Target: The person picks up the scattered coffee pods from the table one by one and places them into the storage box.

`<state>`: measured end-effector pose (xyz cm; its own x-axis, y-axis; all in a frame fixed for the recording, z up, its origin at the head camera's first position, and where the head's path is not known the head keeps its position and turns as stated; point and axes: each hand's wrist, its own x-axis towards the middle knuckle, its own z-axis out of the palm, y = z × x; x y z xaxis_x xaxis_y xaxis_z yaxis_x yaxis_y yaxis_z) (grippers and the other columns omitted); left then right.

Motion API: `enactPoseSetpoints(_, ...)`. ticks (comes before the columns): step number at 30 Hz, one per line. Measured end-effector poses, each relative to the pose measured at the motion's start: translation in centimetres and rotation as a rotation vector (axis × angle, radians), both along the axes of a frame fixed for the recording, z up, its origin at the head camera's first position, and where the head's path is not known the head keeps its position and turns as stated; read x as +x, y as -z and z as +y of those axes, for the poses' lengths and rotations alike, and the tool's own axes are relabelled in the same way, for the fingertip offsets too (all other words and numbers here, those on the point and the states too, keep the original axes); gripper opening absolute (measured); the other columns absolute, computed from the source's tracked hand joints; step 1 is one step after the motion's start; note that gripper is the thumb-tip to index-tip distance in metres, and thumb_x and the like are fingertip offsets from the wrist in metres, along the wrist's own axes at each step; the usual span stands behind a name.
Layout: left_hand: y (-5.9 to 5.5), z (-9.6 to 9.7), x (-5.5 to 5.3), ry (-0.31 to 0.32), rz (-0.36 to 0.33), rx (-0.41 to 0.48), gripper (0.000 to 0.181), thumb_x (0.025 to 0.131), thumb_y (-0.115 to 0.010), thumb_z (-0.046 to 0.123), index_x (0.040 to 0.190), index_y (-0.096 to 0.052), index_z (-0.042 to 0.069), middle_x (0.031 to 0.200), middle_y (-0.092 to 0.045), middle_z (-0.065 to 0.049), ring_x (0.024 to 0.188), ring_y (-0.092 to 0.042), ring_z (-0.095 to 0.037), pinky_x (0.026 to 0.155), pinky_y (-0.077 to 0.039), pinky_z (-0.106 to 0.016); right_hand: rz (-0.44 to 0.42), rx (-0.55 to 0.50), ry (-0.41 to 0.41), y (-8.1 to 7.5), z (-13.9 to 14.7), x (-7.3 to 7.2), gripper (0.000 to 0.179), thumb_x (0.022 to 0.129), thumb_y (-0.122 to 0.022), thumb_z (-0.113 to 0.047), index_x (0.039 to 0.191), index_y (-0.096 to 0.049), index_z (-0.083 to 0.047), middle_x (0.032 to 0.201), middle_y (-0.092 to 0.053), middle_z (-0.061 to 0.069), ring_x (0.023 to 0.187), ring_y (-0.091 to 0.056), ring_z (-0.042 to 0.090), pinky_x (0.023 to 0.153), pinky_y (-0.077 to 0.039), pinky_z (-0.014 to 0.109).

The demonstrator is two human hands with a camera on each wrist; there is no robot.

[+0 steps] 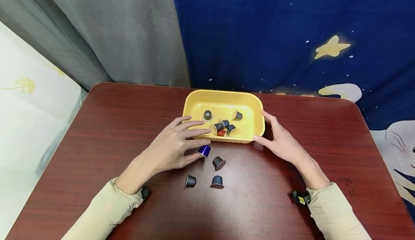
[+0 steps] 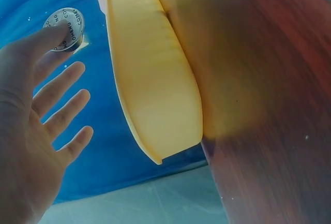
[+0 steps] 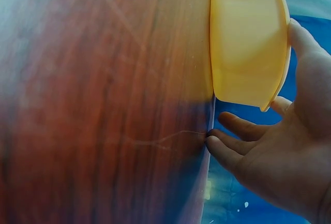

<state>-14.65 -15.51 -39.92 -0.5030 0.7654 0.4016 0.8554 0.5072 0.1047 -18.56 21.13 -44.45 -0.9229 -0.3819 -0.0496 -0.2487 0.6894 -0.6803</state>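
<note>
Between thumb and index finger my left hand (image 1: 176,141) pinches a blue-purple coffee capsule (image 1: 204,150) just off the near side of a yellow tray (image 1: 256,105). Its other fingers spread over the tray's front left rim. In the left wrist view the capsule's printed foil lid (image 2: 72,25) faces the camera, the thumb lying across it. At the tray's right end, my right hand (image 1: 283,141) touches the rim with thumb and index finger, the rest of its fingers loosely bent. Several capsules lie inside the tray, among them a red one (image 1: 222,133) and a silver-topped one (image 1: 208,115).
Three dark capsules lie on the brown table in front of the tray: one black (image 1: 219,163), one dark grey (image 1: 190,181) and one blue-grey (image 1: 217,182). Grey and blue curtains (image 1: 259,34) hang behind the table's far edge.
</note>
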Motion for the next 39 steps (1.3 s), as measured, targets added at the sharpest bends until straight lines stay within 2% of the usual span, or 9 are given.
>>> enactPoseSetpoints(22,0.5,0.2,-2.5,-0.029,0.019,0.065,0.034,0.084,-0.079,0.033,0.115,-0.075,0.019,0.132,-0.064,-0.001,0.129,-0.053,-0.026,0.109,-0.036,-0.048,-0.019,0.004,0.008,0.0,0.0,0.0,0.092,0.091,-0.069,-0.047,0.16,-0.011,-0.027,0.156,-0.034,0.013,0.145,-0.03,0.03,0.113,-0.028,0.057)
enactPoseSetpoints(39,0.8,0.0,-3.8,-0.06,0.057,0.078,0.035,0.086,-0.077,0.034,0.118,-0.075,0.018,0.127,-0.068,-0.002,0.128,-0.054,-0.027,0.108,-0.038,-0.048,-0.014,0.011,0.004,0.0,0.1,0.0,0.091,0.092,-0.068,-0.047,0.159,-0.011,-0.028,0.151,-0.041,0.015,0.14,-0.037,0.032,0.11,-0.031,0.057)
